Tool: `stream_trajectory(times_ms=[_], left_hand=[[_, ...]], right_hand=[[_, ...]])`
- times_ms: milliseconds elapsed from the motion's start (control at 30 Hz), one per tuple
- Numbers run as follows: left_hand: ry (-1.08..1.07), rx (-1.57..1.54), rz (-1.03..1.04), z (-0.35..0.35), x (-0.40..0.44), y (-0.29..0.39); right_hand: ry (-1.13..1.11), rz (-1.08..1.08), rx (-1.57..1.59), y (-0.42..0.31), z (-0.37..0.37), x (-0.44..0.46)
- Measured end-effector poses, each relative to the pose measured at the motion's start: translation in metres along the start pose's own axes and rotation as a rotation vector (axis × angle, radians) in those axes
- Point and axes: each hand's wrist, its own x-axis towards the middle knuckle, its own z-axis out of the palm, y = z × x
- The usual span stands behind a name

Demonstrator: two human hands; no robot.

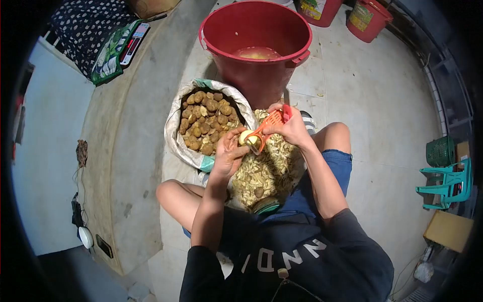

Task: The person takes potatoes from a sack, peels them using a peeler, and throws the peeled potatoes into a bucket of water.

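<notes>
My left hand [231, 152] grips a small potato [246, 137] whose visible side is peeled and pale yellow. Against it rests an orange peeler [272, 121], with my right hand [292, 127] closed around its red-orange handle. Both hands are over a heap of potato peelings [264, 173] between my legs, where one brown potato [259, 192] lies near the front. Just left of my hands stands an open white sack [173, 126] full of unpeeled potatoes [201, 121].
A big red bucket [254, 80] with some liquid in it stands beyond the peelings. Farther back are two smaller red buckets [370, 20]. A teal plastic chair [445, 183] and a green basket [439, 151] are at the right. On the left ledge lies a phone [104, 246].
</notes>
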Motion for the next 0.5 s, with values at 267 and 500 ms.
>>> stream_trajectory(times_ms=[267, 500], left_hand=[[-0.046, 0.200, -0.026, -0.002, 0.003, 0.005], [0.008, 0.132, -0.037, 0.002, 0.001, 0.004]], right_hand=[[-0.081, -0.023, -0.156, 0.004, -0.014, 0.005], [-0.017, -0.054, -0.105, 0.008, -0.008, 0.003]])
